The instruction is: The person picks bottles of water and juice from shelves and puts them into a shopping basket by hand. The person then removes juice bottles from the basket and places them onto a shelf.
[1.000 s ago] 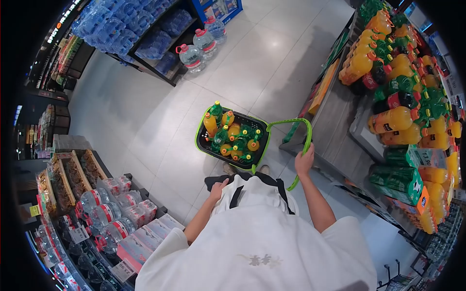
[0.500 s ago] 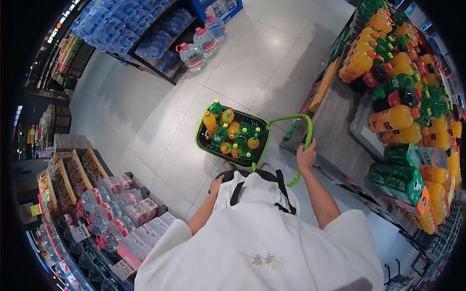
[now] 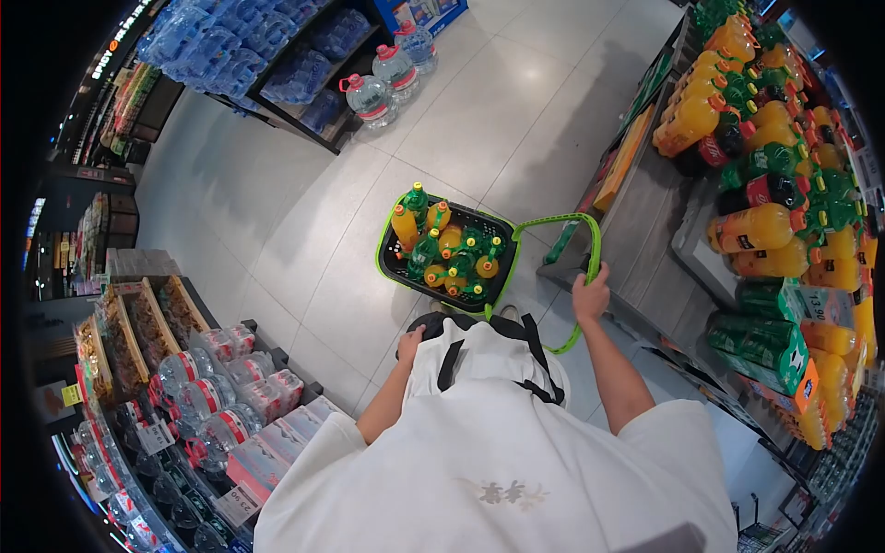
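Note:
A black shopping basket with a green rim [image 3: 380, 232] stands on the floor in front of my feet. Several bottles fill it, some of orange drink [image 3: 404, 224] and some green ones [image 3: 423, 252] with yellow caps. My right hand [image 3: 591, 295] is wrapped round the basket's long green handle [image 3: 595, 241], which swings out to the right. At my waist, my left hand [image 3: 410, 345] is closed against a black bag or cloth [image 3: 428, 323]; its fingertips are hidden, so what it grips, if anything, does not show.
To my right, a display table [image 3: 678, 230] carries many orange, green and cola bottles. Packs of water [image 3: 221, 433] and boxes [image 3: 267, 456] line the left. Large water jugs [image 3: 371, 101] stand on the floor ahead by a rack of blue-wrapped bottles [image 3: 198, 55].
The view has shifted slightly, so the basket, shelves and both hands sit a little farther right in it. My right hand keeps its grip on the handle.

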`<state>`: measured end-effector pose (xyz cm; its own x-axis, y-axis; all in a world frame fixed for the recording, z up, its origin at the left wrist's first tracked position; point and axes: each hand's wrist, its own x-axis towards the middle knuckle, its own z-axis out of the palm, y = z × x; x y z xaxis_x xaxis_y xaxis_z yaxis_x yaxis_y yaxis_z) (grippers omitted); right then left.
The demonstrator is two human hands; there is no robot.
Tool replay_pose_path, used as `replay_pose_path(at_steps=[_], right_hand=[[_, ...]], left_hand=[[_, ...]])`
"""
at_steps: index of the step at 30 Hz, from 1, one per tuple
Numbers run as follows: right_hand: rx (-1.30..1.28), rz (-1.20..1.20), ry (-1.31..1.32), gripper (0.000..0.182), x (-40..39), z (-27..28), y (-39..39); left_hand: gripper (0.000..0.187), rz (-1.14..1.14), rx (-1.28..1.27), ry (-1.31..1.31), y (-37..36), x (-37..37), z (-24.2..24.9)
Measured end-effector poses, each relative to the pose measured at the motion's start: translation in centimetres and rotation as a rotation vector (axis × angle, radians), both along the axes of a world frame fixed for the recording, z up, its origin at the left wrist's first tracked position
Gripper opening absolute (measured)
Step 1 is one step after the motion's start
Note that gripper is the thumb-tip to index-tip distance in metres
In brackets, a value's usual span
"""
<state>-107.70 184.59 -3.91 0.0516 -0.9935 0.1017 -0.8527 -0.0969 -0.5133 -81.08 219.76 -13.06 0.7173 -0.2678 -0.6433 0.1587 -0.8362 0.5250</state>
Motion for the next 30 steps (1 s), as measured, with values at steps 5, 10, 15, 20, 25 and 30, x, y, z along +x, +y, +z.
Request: replay_pose_path(at_steps=[5,10,15,20,25,30], right_hand=[[0.013,-0.003,0.042,0.052,0.1,0.6,0.2],[0.032,-0.033,0.194,0.053,0.4,1.1,0.1],[0.083,-0.065,0.412,0.054,0.6,1.2,0.7],[-0.14,-0.192,0.74,0.065,6.0,3.6,6.8],[-0.179,0.112,0.759,0.069,17.5,0.4,14.7],[0.935,0.45,0.395,0.05,30.1,-10.4,20.3]], left_hand=[[0.053,0.013,0.009,-0.029,1.0,1.7,1.7],[0.052,0.016,-0.013,-0.014,4.4,4.2,0.8],[0.051,-0.024,-0.008,0.061,12.1,8.9,-3.6],[0.058,0.161,-0.286,0.27,24.4,17.9,-7.8],[0.047,0.397,-0.246,0.477,28.7,25.1,9.2],[0.047,0.302,-0.125,0.42,36.2,26.4,6.6]])
